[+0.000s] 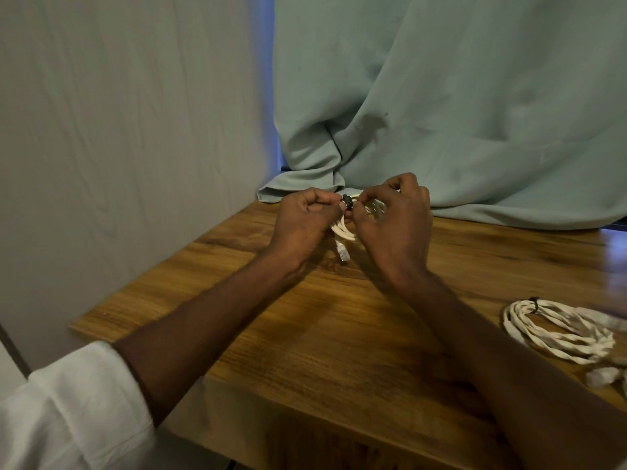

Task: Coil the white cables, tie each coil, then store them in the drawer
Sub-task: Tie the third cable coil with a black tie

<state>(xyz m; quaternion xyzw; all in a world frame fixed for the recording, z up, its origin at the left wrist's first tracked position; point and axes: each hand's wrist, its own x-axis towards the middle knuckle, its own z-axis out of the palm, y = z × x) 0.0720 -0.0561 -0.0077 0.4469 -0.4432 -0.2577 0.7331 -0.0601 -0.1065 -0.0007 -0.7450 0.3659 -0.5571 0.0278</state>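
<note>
Wooden table (pixel 305 334): fingers (pixel 334 198) pinch coiled cable (pixel 344 232).

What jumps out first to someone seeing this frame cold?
Both hands meet at the table's far edge: the left hand and right hand pinch a dark tie on a white cable coil. A tied coil lies at the right edge.

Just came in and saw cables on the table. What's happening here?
A person is tying up a white cable coil over the wooden table. The left hand and right hand both pinch a dark tie at its top. Another coil, already tied, lies at the right edge.
</note>
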